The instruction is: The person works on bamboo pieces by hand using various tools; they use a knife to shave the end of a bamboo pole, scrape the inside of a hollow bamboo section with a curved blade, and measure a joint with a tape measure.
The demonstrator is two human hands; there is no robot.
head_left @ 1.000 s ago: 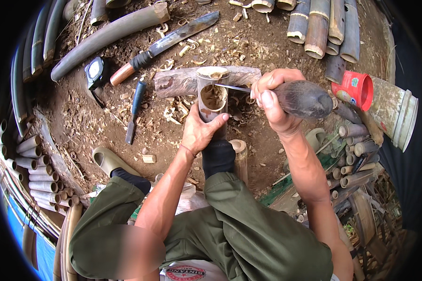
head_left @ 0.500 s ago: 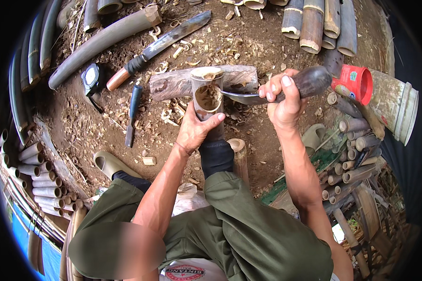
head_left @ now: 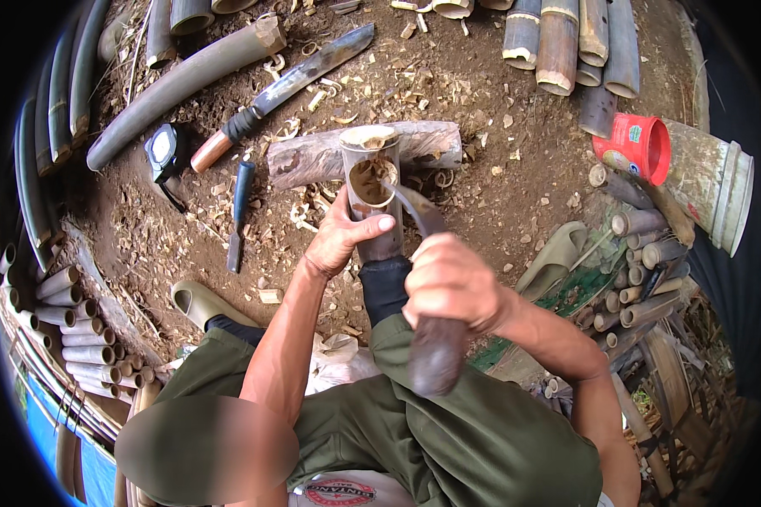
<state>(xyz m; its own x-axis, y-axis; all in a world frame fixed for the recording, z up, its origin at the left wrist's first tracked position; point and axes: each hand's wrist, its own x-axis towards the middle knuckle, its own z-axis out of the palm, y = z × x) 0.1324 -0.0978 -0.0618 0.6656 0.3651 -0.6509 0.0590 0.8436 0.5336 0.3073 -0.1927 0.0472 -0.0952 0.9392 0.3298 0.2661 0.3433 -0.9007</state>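
Note:
A bamboo tube [head_left: 381,248] stands between my legs, its upper end against a short log [head_left: 435,145]. An oval opening is cut in the tube's side near that end. My left hand [head_left: 344,238] is wrapped round the tube just below the opening, thumb across its front. My right hand [head_left: 451,286], a little blurred, grips a curved knife [head_left: 438,359] by its dark, bulbous handle, which points back toward me. The blade's tip reaches into the opening; its exact contact inside is hard to see.
Left of the log lie a large knife [head_left: 283,95], a blue-handled chisel [head_left: 241,211] and a tape measure [head_left: 162,152]. Bamboo lengths [head_left: 558,46] lie far right, near a red tub [head_left: 634,148] and a dirty bucket [head_left: 710,186]. Cut tubes [head_left: 89,355] are stacked left.
My right hand has swung down and left toward me, turning the knife so its handle points toward my lap instead of to the right. My left hand still holds the bamboo tube.

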